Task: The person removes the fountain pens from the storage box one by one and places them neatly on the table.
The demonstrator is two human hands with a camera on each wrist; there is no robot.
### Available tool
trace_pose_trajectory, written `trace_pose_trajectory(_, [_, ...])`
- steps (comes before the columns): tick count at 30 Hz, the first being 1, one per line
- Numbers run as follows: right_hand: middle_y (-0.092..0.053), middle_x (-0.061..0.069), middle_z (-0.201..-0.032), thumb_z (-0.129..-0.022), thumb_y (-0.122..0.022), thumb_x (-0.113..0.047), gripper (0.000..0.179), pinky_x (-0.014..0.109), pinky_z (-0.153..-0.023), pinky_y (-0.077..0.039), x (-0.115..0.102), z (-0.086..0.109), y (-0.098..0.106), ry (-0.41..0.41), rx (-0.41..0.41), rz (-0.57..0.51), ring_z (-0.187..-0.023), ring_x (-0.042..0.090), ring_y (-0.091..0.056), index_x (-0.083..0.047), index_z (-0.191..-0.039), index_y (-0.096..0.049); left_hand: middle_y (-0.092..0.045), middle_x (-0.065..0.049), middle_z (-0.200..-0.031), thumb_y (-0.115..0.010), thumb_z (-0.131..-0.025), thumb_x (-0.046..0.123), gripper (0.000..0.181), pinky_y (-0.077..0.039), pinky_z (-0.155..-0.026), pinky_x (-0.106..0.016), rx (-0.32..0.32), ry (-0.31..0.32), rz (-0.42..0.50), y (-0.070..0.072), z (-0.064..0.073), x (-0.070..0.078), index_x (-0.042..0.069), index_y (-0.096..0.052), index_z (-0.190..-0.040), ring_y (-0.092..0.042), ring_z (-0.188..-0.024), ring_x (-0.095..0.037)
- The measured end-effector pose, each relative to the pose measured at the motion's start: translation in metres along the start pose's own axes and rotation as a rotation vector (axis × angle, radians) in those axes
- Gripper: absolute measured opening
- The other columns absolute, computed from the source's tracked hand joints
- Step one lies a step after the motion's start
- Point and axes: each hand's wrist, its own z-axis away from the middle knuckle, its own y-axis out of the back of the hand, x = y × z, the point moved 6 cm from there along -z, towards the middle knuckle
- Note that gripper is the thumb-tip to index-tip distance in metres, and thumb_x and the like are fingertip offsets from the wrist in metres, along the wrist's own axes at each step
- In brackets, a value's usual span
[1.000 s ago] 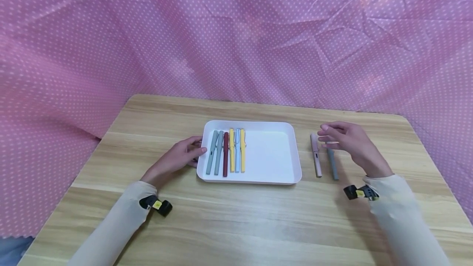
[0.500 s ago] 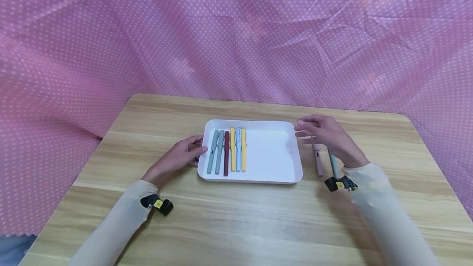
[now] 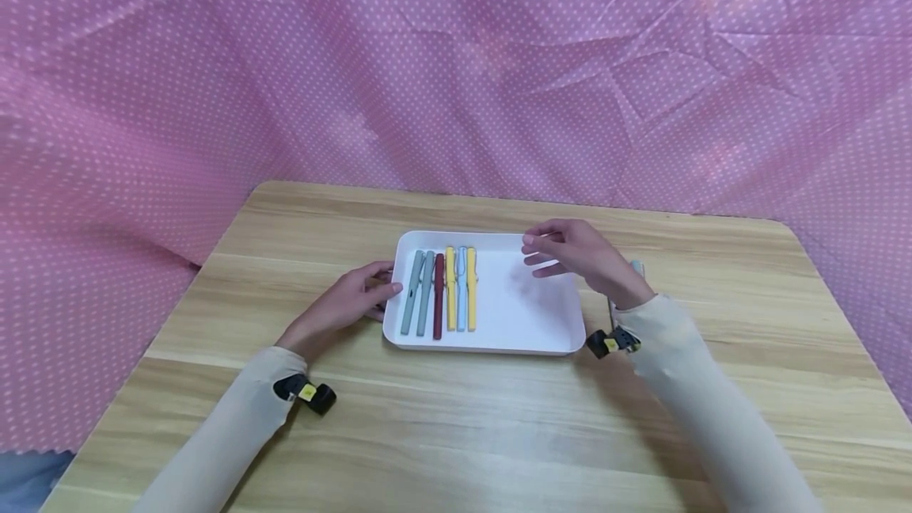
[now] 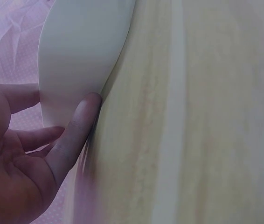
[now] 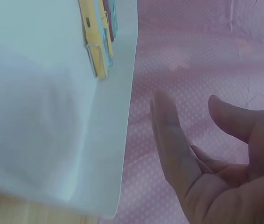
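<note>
A white tray (image 3: 527,315) lies on the table, with several capped pens side by side in its left half. From left these are two grey-green pens (image 3: 412,295), a dark red pen (image 3: 438,299), a yellow pen (image 3: 450,291), a light blue pen (image 3: 461,295) and another yellow pen (image 3: 472,295). My left hand (image 3: 349,299) grips the tray's left side, thumb over the rim; the left wrist view shows fingertips (image 4: 89,105) against the outer wall. Above the tray's right part hovers my right hand (image 3: 580,256), fingers loosely spread and holding nothing.
Right of the tray, a grey-green pen (image 3: 637,266) lies on the wooden table (image 3: 456,426), mostly hidden by my right wrist. A pink pen (image 3: 611,315) beside it shows only a sliver. Pink dotted cloth (image 3: 456,85) hangs behind the table.
My right hand has moved left, from over the two pens on the table to over the tray's right part. The left hand stays at the tray's left side.
</note>
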Motion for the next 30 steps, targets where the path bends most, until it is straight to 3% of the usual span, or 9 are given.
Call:
trace_pose_trajectory(19, [-0.064,0.031,-0.128,-0.104,-0.067,-0.016,0.041,0.039,-0.087,-0.063,0.0,-0.042,-0.042,-0.145,-0.071,0.105,-0.117,0.04,-0.066,0.012,-0.132,-0.058,-0.054,-0.023,-0.139,-0.06,-0.108,0.027,0.064,-0.063,-0.086,-0.037,0.009,0.014,-0.003,0.0,0.001,-0.001,0.001,-0.033,-0.16,-0.066,-0.113,-0.031])
trace_pose_trajectory(26, [-0.071,0.022,-0.107,-0.101,-0.072,-0.018,0.033,0.037,-0.083,-0.064,0.013,-0.052,-0.058,-0.167,-0.104,0.191,-0.098,0.03,-0.071,0.01,-0.117,-0.068,-0.054,-0.024,-0.138,-0.059,-0.108,0.027,0.064,-0.063,-0.086,-0.037,0.007,0.006,-0.006,0.0,0.001,-0.002,0.0,-0.034,-0.16,-0.066,-0.113,-0.032])
trace_pose_trajectory(30, [-0.072,0.017,-0.099,-0.097,-0.076,-0.017,0.028,0.034,-0.078,-0.065,0.016,-0.054,-0.063,-0.183,-0.084,0.222,-0.088,0.024,-0.07,0.008,-0.109,-0.07,-0.055,-0.024,-0.138,-0.059,-0.108,0.026,0.063,-0.063,-0.086,-0.037,0.004,0.005,-0.004,0.0,0.0,-0.001,0.001,-0.034,-0.16,-0.066,-0.113,-0.032])
